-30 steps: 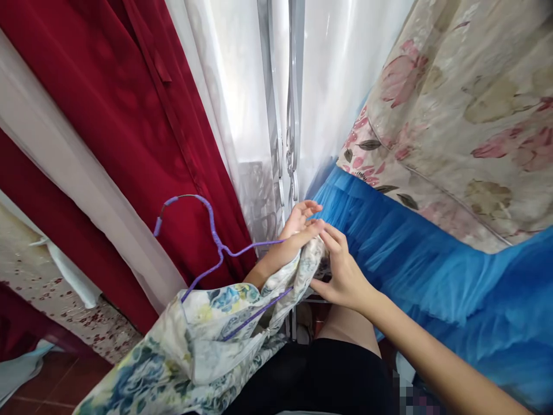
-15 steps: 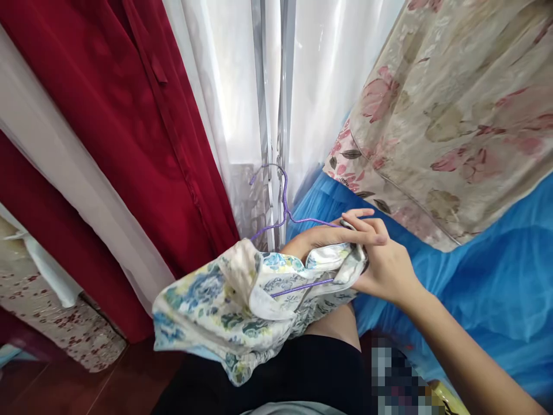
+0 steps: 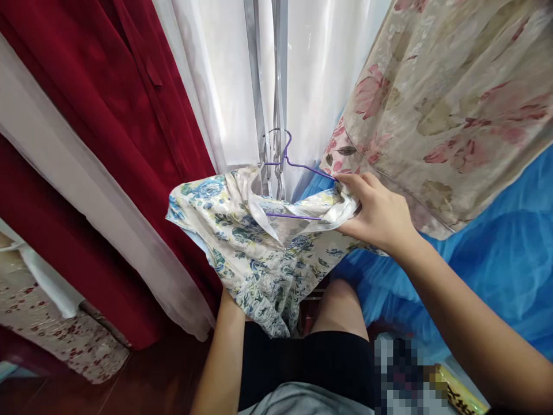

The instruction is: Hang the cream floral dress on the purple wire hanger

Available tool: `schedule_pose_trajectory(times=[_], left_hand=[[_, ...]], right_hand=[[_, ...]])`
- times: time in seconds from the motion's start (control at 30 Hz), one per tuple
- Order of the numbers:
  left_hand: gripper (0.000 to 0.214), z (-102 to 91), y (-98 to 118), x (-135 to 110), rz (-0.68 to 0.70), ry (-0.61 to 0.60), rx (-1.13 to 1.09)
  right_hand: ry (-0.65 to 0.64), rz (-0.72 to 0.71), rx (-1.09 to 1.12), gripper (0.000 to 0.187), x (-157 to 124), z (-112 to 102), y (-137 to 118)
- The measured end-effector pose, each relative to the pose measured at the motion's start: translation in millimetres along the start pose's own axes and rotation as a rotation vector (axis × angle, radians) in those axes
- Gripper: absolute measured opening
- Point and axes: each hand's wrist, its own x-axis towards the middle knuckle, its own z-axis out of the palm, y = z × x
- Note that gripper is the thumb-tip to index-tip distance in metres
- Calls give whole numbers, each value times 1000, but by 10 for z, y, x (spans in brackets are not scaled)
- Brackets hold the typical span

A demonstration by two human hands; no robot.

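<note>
A floral shirt (image 3: 259,253) in white, blue, green and yellow, with a pale collar, hangs spread before my lap on a purple wire hanger (image 3: 307,168). The hanger's hook sticks up above the neckline, and its lower bar crosses the neck opening. My right hand (image 3: 380,213) pinches the right side of the collar and shoulder, with the thumb and fingers closed near the hanger's arm. My left forearm (image 3: 227,346) rises from below and passes behind the shirt. The cloth hides my left hand and its fingers.
Red curtain-like cloth (image 3: 142,138) hangs at left, with white fabric (image 3: 228,86) at the back. On the right hang a cream cloth with pink flowers (image 3: 453,115) and blue tulle (image 3: 496,259). A yellow packet (image 3: 460,392) lies low at right, beside a blurred patch.
The shirt and hanger have risen and turned more to face me, with the front hanging down. My left arm has moved from behind the collar to below the shirt. My right hand keeps its hold.
</note>
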Motion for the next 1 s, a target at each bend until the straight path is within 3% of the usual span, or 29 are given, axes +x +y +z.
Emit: schedule_pose_trajectory(times=[0.13, 0.27, 0.33, 0.4, 0.43, 0.47, 0.5, 0.53, 0.6, 0.7, 0.8, 0.87, 0.93, 1.0], left_hand=[[80, -254, -164, -485, -65, 210, -236], [75, -344, -299, -826, -268, 208, -43], [69, -356, -375, -878, -291, 197, 58], [63, -378, -454, -891, -272, 213, 135], [62, -395, -487, -892, -270, 216, 178], [60, -415, -514, -893, -273, 208, 221], [59, -436, -532, -894, -276, 194, 256], [58, -454, -540, -895, -278, 177, 281], [57, -479, -536, -889, -279, 162, 306], [60, -492, -525, -858, -314, 185, 292], [54, -506, -553, -811, -322, 231, 314], [50, -515, -588, -786, -164, 327, 402], [48, -502, -629, -777, 112, 435, 541], [38, -442, -685, -792, 323, 383, 685]], right_hand=[[-27, -97, 63, 76, -109, 52, 22], [39, -155, 206, 84, -436, 244, 78], [180, -44, 342, 78, -763, 487, -46], [365, 233, 571, 59, -1180, 826, -288], [391, 407, 716, 41, -1391, 1013, -436], [296, 552, 863, 24, -1580, 1196, -587], [102, 618, 997, 19, -1733, 1365, -731], [-79, 639, 1103, 26, -1838, 1510, -855], [-278, 642, 1215, 38, -1899, 1712, -1021], [-301, 653, 1278, 41, -1736, 1808, -1060], [-295, 715, 1351, 39, -1576, 1748, -981], [-307, 797, 1389, 37, -1569, 1671, -940], [-332, 889, 1398, 35, -1621, 1592, -930], [-362, 933, 1388, 34, -1677, 1522, -947]])
